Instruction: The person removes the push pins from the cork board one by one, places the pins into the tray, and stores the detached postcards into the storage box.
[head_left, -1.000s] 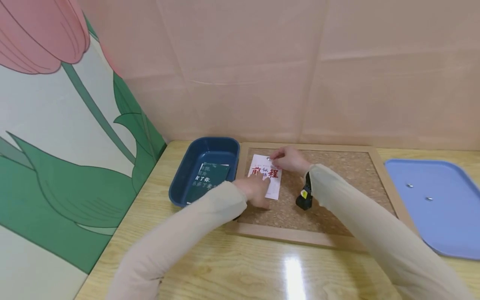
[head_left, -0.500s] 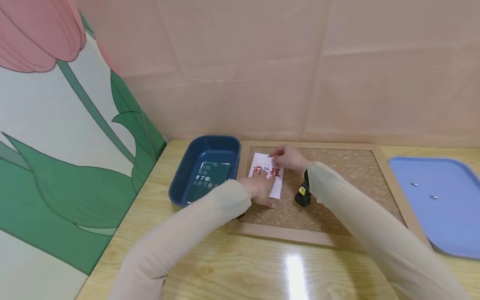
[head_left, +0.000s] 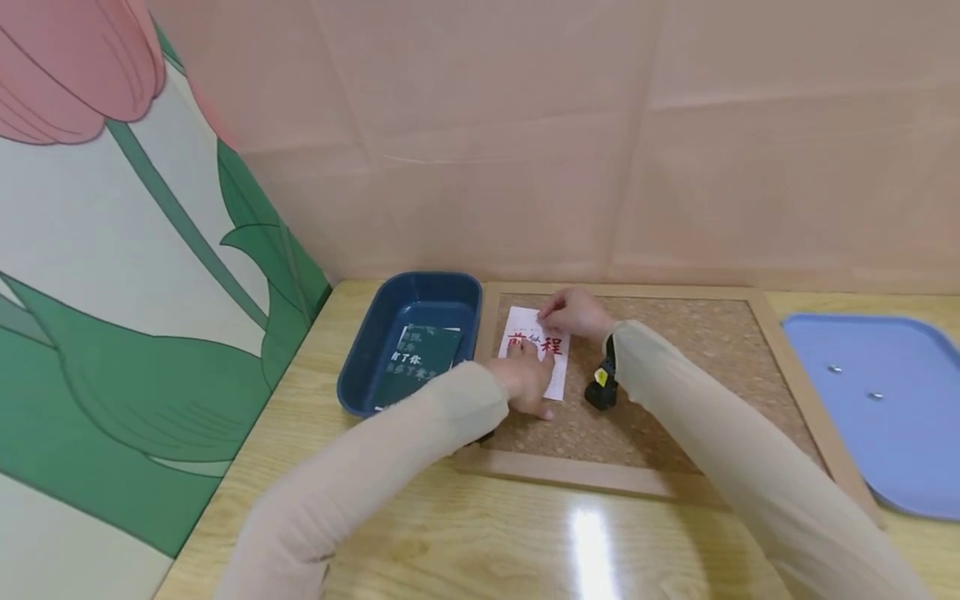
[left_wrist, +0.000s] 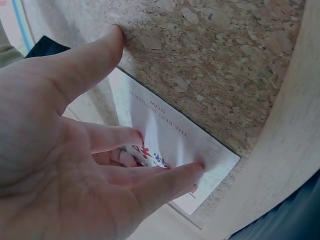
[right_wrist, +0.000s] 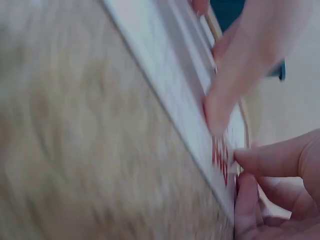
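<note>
A white paper card [head_left: 522, 322] with red and dark characters lies on the cork board [head_left: 675, 375], near its left side. My left hand [head_left: 527, 382] spreads over the card's lower part. In the left wrist view, its extended fingertips [left_wrist: 194, 171] press on the card while the thumb touches bare cork. At the card's top edge, my right hand [head_left: 579, 317] pinches a small silver thumbtack between thumb and fingers. The tack is hidden by the fingertips now. Both hands meet closely over the card [right_wrist: 172, 75] in the right wrist view.
Left of the board stands a dark blue bin [head_left: 358, 367] with dark green cards [head_left: 412, 367] inside. A light blue tray [head_left: 900, 442] on the right holds two silver thumbtacks [head_left: 835, 368]. A wooden frame borders the cork; a pink-draped wall rises behind the table [head_left: 420, 533].
The silver tack seen earlier at the right fingertips is now covered by them. Both hands stay at the card; the left has shifted slightly right in view, and the head view has drifted a little.
</note>
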